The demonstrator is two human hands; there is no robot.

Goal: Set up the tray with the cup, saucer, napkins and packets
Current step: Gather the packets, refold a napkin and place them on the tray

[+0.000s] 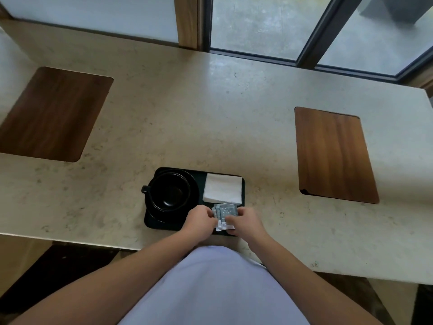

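A black tray [150,222] lies near the table's front edge. On its left half a black cup [169,191] stands upright on a black saucer [193,184], handle pointing left. White folded napkins [222,188] lie on the tray's back right part. Several grey packets [226,213] sit fanned at the tray's front right corner. My left hand [199,219] pinches their left side and my right hand [246,222] pinches their right side, both low over the tray. The hands hide the tray's front right rim.
The beige stone table [187,113] has a dark wood inset panel at the left [51,113] and another at the right [332,153]. A window frame [304,57] runs along the far edge. The table's front edge is close to my body.
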